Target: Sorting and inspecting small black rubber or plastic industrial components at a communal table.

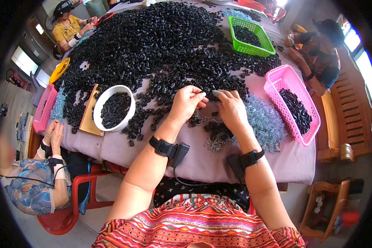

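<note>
My left hand (187,102) is closed in a pinch, thumb against fingertips, over the near edge of a big heap of small black plastic parts (153,37). What it pinches is too small to make out. Close beside it, my right hand (233,110) has its fingers curled together, with something greyish at a fingertip; any piece in it blends with the black parts behind. Beneath and between the hands lie a small cluster of black parts (217,129) and scattered clear pieces (214,144). A pile of clear bluish pieces (265,124) spreads just right of my right hand.
A white round tub (131,117) of black parts stands at left beside a wooden board (88,120). Pink (273,84) and green (234,40) baskets with black parts stand at right. Co-workers sit at left, far left and right; a red chair (75,194) is at lower left.
</note>
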The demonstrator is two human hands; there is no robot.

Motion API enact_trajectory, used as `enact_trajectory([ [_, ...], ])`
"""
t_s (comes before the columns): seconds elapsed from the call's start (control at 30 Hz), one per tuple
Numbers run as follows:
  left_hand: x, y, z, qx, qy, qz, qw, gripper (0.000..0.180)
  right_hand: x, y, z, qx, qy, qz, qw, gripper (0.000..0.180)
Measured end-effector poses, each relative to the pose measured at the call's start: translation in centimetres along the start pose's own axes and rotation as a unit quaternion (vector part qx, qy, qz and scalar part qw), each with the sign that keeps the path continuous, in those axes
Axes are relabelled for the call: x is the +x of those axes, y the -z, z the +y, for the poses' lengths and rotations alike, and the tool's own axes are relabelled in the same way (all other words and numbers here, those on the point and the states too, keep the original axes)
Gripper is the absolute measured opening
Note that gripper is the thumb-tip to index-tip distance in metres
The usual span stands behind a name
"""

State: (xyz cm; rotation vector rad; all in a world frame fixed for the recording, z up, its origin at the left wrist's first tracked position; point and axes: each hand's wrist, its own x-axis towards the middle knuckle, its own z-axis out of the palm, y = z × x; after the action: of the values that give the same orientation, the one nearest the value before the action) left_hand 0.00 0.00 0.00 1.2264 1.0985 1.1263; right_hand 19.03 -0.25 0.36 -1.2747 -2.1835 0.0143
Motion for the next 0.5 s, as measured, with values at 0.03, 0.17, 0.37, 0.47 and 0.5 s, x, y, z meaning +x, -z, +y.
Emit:
enact_trajectory([
  [0.03,0.1,0.0,0.0,0.001,-0.004,0.015,1.000,0.013,0.1,0.1,-0.1,0.013,0.003,0.001,1.000,0.029],
  [0.17,0.3,0.9,0.0,-0.015,-0.002,0.039,0.999,0.012,0.3,1.4,-0.7,0.172,-0.081,-0.066,0.980,0.018],
  [0.37,0.2,0.9,0.3,0.000,0.000,0.020,1.000,0.015,0.4,1.5,-0.4,0.152,-0.137,0.009,0.979,0.012],
  [0.47,0.1,0.7,0.5,-0.017,-0.001,0.034,0.999,0.012,0.0,0.4,-0.6,0.132,-0.072,0.025,0.988,0.012],
  [0.5,0.2,0.7,0.5,-0.018,-0.001,0.035,0.999,0.012,0.0,0.2,-0.6,0.108,-0.031,0.035,0.993,0.012],
])
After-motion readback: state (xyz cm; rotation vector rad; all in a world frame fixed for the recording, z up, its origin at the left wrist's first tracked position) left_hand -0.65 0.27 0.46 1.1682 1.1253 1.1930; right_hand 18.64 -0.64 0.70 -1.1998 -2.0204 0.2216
